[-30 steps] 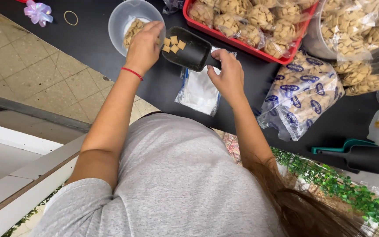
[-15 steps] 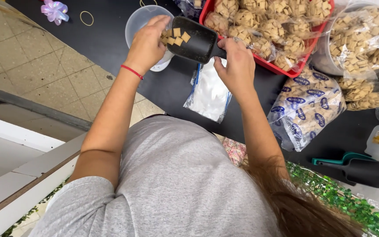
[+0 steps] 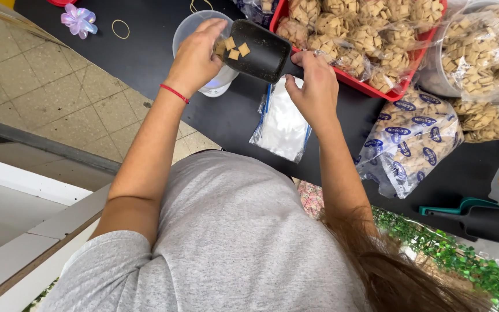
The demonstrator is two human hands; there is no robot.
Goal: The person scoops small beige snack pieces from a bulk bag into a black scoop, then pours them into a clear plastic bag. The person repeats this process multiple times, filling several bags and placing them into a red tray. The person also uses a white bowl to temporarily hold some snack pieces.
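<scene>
Item 1 – black scoop [image 3: 259, 50]: held by right hand [image 3: 314, 86], fingers wrapped shut round the handle end; scoop mouth points toward the clear tub, over its rim. Carries approx. three tan square crackers [image 3: 233, 48], near the mouth. Judged: held level-ish so pieces don't spill.

Item 2 – left hand [image 3: 194, 58]: cupped at scoop mouth, fingertips curled loosely over the crackers & touching them; cannot tell if any piece is actually pinched. Red cord bracelet [image 3: 174, 93] at wrist. Judged: hand acts as gate/picker, metering pieces one by one.

Item 3 – clear round tub [image 3: 190, 34]: sits on a small white base [image 3: 218, 88], prob. a scale, w/ part hidden under hand & scoop. Contents not visible. Judged: tub on base so the portion can be checked.

Item 4 – empty zip bag [image 3: 284, 124]: flat on black counter [image 3: 145, 52], just below right hand, close for quick reach.

Item 5 – red tray [image 3: 376, 91]: filled w/ packed cracker bags, far side of scoop.

Item 6 – large clear bags of bulk crackers [image 3: 480, 52]: right of tray; supply stock.

Item 7 – printed blue-and-white bag [image 3: 411, 144]: lies on counter, partly full.

Item 8 – spare scoops, teal & black [image 3: 480, 219]: parked at right edge, apart from work.

Item 9 – misc.: iridescent bow [image 3: 79, 18], rubber band [image 3: 120, 29], far left on counter.
</scene>
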